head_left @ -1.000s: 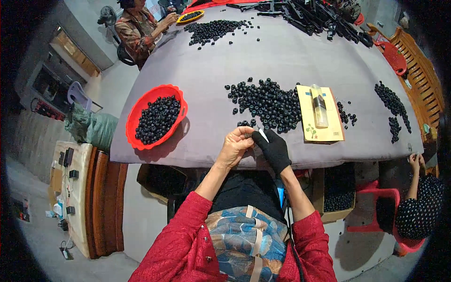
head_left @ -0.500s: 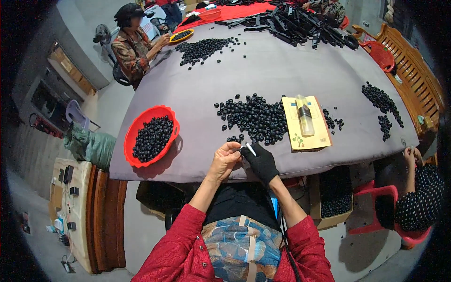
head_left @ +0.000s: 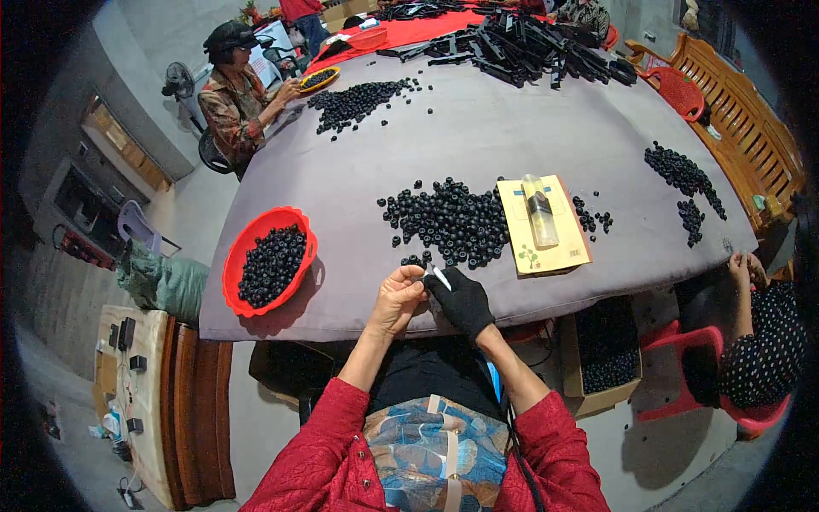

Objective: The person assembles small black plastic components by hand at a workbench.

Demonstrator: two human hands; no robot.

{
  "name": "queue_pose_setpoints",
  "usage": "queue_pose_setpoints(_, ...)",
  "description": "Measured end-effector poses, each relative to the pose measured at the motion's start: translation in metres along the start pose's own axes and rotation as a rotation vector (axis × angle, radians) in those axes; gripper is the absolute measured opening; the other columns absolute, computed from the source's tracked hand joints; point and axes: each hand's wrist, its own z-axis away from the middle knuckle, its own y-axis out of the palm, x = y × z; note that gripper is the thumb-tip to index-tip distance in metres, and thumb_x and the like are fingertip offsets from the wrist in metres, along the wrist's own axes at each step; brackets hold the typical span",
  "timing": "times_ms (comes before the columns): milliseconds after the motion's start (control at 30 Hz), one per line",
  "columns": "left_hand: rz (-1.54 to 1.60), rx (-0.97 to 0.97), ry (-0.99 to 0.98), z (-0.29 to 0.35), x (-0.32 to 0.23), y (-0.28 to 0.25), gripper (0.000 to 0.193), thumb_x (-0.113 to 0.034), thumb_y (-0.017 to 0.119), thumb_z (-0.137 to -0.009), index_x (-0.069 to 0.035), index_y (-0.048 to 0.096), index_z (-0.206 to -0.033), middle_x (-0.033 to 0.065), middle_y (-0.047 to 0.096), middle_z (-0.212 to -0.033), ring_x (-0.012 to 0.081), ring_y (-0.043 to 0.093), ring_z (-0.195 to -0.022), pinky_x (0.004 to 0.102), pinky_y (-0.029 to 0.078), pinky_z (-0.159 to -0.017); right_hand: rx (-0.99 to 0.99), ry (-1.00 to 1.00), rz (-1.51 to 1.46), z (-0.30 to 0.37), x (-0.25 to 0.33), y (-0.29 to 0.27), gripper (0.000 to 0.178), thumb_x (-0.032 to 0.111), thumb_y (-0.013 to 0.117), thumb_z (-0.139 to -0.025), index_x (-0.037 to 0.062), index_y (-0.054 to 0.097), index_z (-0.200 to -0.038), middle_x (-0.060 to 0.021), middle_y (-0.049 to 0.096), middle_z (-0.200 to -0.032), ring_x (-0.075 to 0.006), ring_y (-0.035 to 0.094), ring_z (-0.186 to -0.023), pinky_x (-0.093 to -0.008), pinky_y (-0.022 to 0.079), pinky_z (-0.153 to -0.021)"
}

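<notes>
My bare left hand is closed in a pinch at the table's near edge. What sits between its fingertips is too small to make out, possibly one of the black pieces. My right hand, in a black glove, grips a slim white pen-like tool slanting toward the left fingertips. The hands almost meet. Just beyond them spreads a heap of small round black pieces, bead-like, some with a hole showing. To the left, a red scalloped basket holds more of the same.
A yellow booklet with a clear tube on it lies right of the heap. Long black strips pile up at the far side. One person sits far left, another at right. A cardboard box of black pieces stands below the table.
The view has shifted slightly, so the table things sit a little further left. The white tool has tilted and moved closer to my left fingertips. Both hands keep their grips.
</notes>
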Motion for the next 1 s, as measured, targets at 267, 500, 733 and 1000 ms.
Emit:
queue_pose_setpoints(267, 0.020, -0.004, 0.009, 0.000, 0.000, -0.002, 0.019, 0.002, 0.061, -0.076, -0.004, 0.057, -0.094, 0.0057, 0.062, -0.081, 0.0129, 0.059, -0.067, 0.0251, 0.051, -0.064, -0.045, -0.094, 0.073, 0.001, 0.002, -0.005, 0.017, 0.015, 0.050, -0.083, 0.0120, 0.058, -0.097, -0.0070, 0.055, -0.086, -0.0247, 0.058, -0.068, -0.0341, 0.047, -0.053)
queue_pose_setpoints(500, 0.033, -0.004, 0.007, 0.001, 0.000, -0.004, 0.020, 0.003, 0.061, -0.076, -0.003, 0.057, -0.094, 0.0062, 0.061, -0.083, 0.0135, 0.060, -0.068, 0.0238, 0.051, -0.063, -0.029, 0.158, -0.232, 0.000, 0.014, -0.010, 0.020, 0.023, 0.053, -0.082, 0.0130, 0.056, -0.098, -0.0101, 0.059, -0.083, -0.0283, 0.060, -0.068, -0.0373, 0.048, -0.055)
queue_pose_setpoints(733, 0.025, -0.033, 0.002, 0.000, 0.002, -0.004, 0.019, 0.003, 0.061, -0.075, -0.005, 0.058, -0.092, 0.0052, 0.061, -0.086, 0.0138, 0.059, -0.071, 0.0240, 0.050, -0.063, -0.053, 0.238, -0.325, 0.000, 0.012, -0.005, 0.026, 0.033, 0.049, -0.085, 0.0114, 0.055, -0.099, -0.0128, 0.061, -0.079, -0.0307, 0.060, -0.071, -0.0382, 0.047, -0.057)
queue_pose_setpoints(1000, -0.029, -0.005, 0.027, 0.002, -0.001, 0.006, 0.013, 0.003, 0.061, -0.077, -0.005, 0.057, -0.086, 0.0035, 0.060, -0.083, 0.0122, 0.059, -0.073, 0.0234, 0.050, -0.063, -0.105, 0.351, -0.536, 0.003, 0.013, -0.006, 0.037, 0.028, 0.061, -0.079, 0.0104, 0.055, -0.111, -0.0123, 0.063, -0.090, -0.0220, 0.062, -0.080, -0.0300, 0.048, -0.067)
